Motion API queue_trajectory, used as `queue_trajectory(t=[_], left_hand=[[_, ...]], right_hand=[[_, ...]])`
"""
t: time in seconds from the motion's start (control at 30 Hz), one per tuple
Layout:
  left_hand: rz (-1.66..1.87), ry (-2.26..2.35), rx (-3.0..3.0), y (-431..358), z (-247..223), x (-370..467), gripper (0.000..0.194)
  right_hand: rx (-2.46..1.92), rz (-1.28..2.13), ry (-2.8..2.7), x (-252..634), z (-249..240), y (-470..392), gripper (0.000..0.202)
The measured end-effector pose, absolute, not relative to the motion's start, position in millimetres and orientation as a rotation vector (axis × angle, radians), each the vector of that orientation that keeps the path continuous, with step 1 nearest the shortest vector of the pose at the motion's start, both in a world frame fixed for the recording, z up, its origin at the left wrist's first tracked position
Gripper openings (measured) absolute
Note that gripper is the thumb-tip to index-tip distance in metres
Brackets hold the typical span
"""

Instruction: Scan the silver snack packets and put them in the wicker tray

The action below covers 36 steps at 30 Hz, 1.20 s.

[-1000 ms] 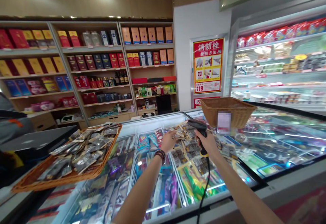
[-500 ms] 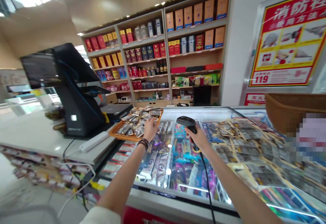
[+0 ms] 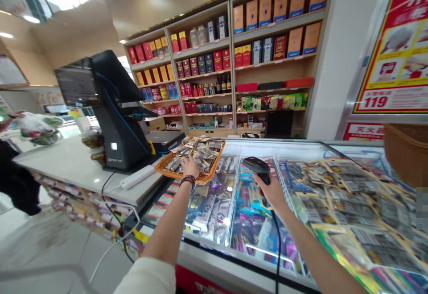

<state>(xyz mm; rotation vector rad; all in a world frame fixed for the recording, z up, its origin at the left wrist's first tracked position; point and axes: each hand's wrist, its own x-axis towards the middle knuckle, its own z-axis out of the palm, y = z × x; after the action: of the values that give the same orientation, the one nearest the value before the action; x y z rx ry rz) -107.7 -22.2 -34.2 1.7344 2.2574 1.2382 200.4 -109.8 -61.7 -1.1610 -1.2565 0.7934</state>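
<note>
My right hand [image 3: 272,192] is wrapped round the grip of a black barcode scanner [image 3: 256,164], held above the glass-topped freezer; its cable hangs down over the front. My left hand [image 3: 190,166] reaches over the near rim of an orange wicker basket [image 3: 203,179], fingers stretched out and touching the small packets [image 3: 209,151] heaped in it. A beaded bracelet circles the left wrist. Beneath the glass, wrapped ice pops [image 3: 207,209] lie in the freezer [image 3: 214,251].
On the left counter [image 3: 63,155] stand a black checkout terminal [image 3: 117,115] and a white bar-shaped object [image 3: 137,177]. Flat packages [image 3: 337,187] cover the freezer's right side. Far left, a person's hand [image 3: 16,114] holds a plastic bag [image 3: 38,126]. Shelves of boxes [image 3: 207,62] line the back.
The view has turned left, bringing a person with a bag into sight. My left hand has drawn back to the basket's near side and spread. My right hand still holds the scanner.
</note>
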Motion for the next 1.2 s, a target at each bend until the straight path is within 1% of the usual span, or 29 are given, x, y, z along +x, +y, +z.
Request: queue_trajectory(t=[0.07,0.1,0.13,0.23,0.3,0.4,0.5,0.6,0.7,0.77,0.9,1.03,1.1,1.2], left_hand=[[1.223,2.295,1.748,-27,-33,-110,0.080],[1.209,2.294,1.741,-30,-33,-111,0.079],[1.211,2.264,1.714,-32,-33,-112,0.074],[1.232,2.180,1.622,-37,-34,-111,0.048],[1.240,2.182,1.604,-39,-34,-110,0.036],[1.350,2.167,1.573,-39,-34,-109,0.028],[1.613,2.072,1.431,-37,-31,-109,0.025],[1.889,1.853,1.234,-36,-28,-99,0.027],[1.997,1.459,1.135,-36,-26,-71,0.034],[1.971,1.228,1.118,-35,-27,-43,0.038],[1.832,0.959,1.088,-32,-39,16,0.044],[1.704,0.864,1.021,-30,-67,58,0.050],[1.657,0.847,0.978,-28,-84,67,0.052],[1.638,0.873,0.909,-25,-103,70,0.050]], right_hand=[[-1.168,0.793,-1.252,201,-60,-112,0.057],[-1.175,0.787,-1.255,201,-60,-113,0.057],[-1.184,0.776,-1.257,201,-60,-113,0.057],[-1.204,0.758,-1.258,201,-62,-113,0.056],[-1.201,0.759,-1.247,201,-65,-112,0.055],[-1.180,0.764,-1.227,203,-67,-110,0.056],[-1.150,0.792,-1.205,203,-67,-109,0.057],[-1.138,0.814,-1.200,203,-68,-108,0.056],[-1.135,0.807,-1.216,204,-70,-107,0.056],[-1.136,0.790,-1.229,205,-72,-106,0.055],[-1.168,0.805,-1.196,207,-74,-105,0.055],[-1.148,0.833,-1.137,210,-72,-104,0.055],[-1.158,0.826,-1.136,213,-70,-103,0.054],[-1.230,0.814,-1.179,218,-68,-102,0.048]])
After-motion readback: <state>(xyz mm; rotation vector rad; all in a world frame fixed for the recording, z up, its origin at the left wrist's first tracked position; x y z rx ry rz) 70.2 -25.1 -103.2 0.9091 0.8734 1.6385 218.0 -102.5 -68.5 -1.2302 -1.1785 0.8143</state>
